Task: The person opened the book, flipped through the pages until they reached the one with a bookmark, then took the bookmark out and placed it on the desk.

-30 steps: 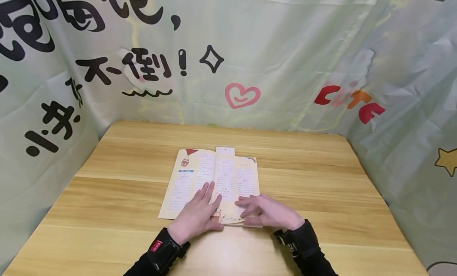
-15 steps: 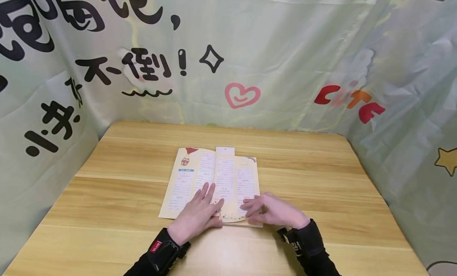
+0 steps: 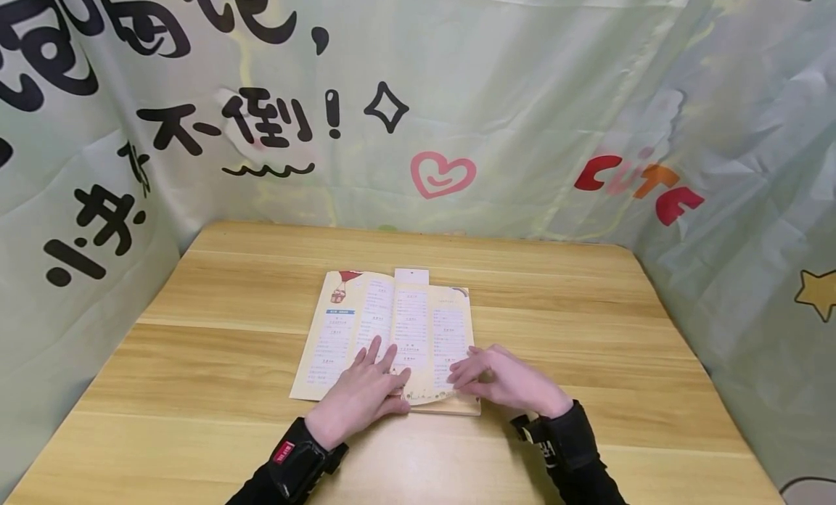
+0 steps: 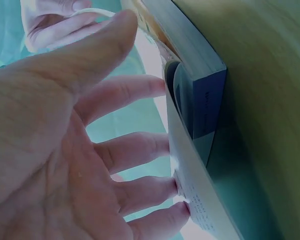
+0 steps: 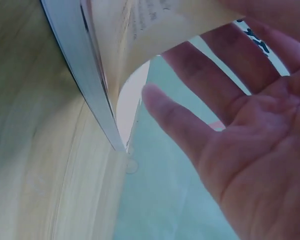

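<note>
An open book [image 3: 339, 352] lies on the table with printed pages facing up. My left hand [image 3: 359, 392] rests across its lower middle near the fold, fingers spread, and in the left wrist view its fingertips [image 4: 160, 144] touch the paper. At the lower right corner, my right hand [image 3: 506, 380] pinches a page between thumb and fingers. That page [image 5: 175, 37] curves up off the block of leaves in the right wrist view. From the top of the book sticks a pale strip [image 3: 411, 276], perhaps a bookmark. The right fingertips partly hide the page's edge.
The wooden table [image 3: 215, 389] extends around the book on all sides. A printed fabric curtain [image 3: 522, 91] hangs behind it and along both sides. Dark bands with devices [image 3: 297, 458] circle both wrists.
My right hand has shifted right and slightly away, and the lower right corner of the page has risen with it, baring the leaves beneath. The left hand stays nearly in place.
</note>
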A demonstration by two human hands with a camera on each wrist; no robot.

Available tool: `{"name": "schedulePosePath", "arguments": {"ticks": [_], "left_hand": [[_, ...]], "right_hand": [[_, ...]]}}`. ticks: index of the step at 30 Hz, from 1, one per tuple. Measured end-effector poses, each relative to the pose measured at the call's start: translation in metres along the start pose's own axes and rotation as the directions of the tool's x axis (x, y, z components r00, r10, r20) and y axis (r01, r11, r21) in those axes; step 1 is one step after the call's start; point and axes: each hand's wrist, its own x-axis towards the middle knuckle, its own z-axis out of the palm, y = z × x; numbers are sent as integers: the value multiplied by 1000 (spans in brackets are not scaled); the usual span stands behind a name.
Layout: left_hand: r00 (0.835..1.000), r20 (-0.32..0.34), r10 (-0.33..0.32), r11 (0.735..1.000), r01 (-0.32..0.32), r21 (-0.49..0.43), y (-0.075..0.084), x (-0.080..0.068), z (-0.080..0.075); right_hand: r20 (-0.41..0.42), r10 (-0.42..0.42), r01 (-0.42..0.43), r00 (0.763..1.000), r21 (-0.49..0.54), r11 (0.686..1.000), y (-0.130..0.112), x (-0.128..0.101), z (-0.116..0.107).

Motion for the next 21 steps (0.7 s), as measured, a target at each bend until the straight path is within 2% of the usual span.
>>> {"name": "schedulePosePath", "arguments": {"ticks": [5,9,15,21], "left_hand": [[1000,-16,15,1000,-14,13,2,0,0],[1000,-19,14,999,-13,46,3,0,0],[999,-32,19,996,-17,82,4,0,1],[999,-45,28,994,-23,111,3,1,2]], "right_hand": [[-83,-94,92,992,-21,996,0,1,0],[-176,-178,164,968,-88,982,-1,1,1],[-337,-214,146,917,-216,965,-2,2,2],[-396,-259,211,881,-161,964,-1,4,4]]}}
